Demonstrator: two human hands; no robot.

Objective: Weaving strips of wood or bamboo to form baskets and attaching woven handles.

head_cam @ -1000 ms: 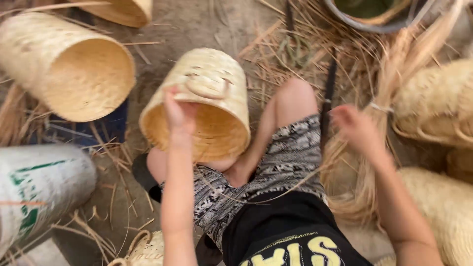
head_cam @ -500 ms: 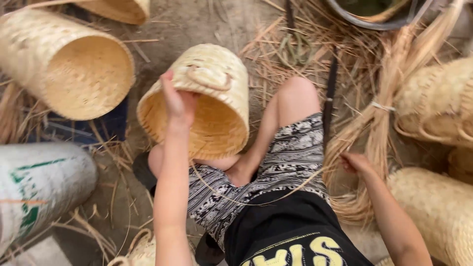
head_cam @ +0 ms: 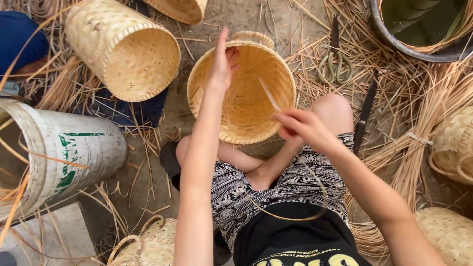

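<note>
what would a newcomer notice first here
The round woven basket at centre, mouth up, with the left hand on its far rim and the right hand pinching a thin strip over it. Next, a second basket lying on its side at upper left, and scissors on the straw at upper right.

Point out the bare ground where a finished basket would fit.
Barest patch: dirt between the tipped basket and the basket the left hand grips. Also the grey slab below the white bucket. Crowded: straw around the scissors, knife and right hand.
</note>
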